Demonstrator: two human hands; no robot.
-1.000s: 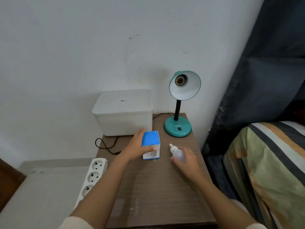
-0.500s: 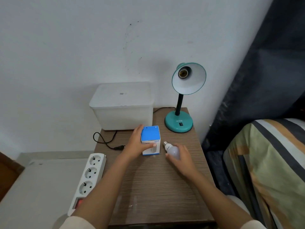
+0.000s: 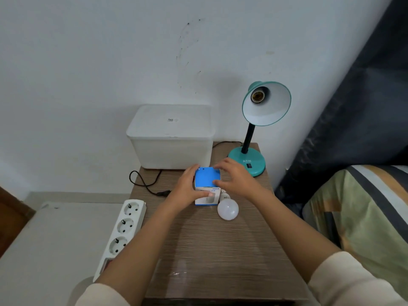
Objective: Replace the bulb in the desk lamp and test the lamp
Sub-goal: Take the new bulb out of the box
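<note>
A teal desk lamp point(image 3: 254, 161) stands at the back right of the wooden bedside table point(image 3: 216, 250); its shade faces me and the socket point(image 3: 257, 96) inside is bare. A small blue and white bulb box point(image 3: 207, 181) stands upright in the table's middle. My left hand point(image 3: 187, 188) grips the box's left side, thumb on its front. My right hand point(image 3: 236, 177) rests over the box's top right edge with fingers spread. A white bulb point(image 3: 228, 209) lies loose on the table just right of the box, below my right wrist.
A white lidded plastic bin point(image 3: 171, 138) sits at the back left of the table. A black cord and plug point(image 3: 150, 186) lie in front of it. A white power strip point(image 3: 123, 228) hangs at the table's left edge. A striped bed point(image 3: 364, 217) is at the right.
My right hand let go of the white bulb, left it lying on the table, and moved up onto the box top. The left hand stays on the box.
</note>
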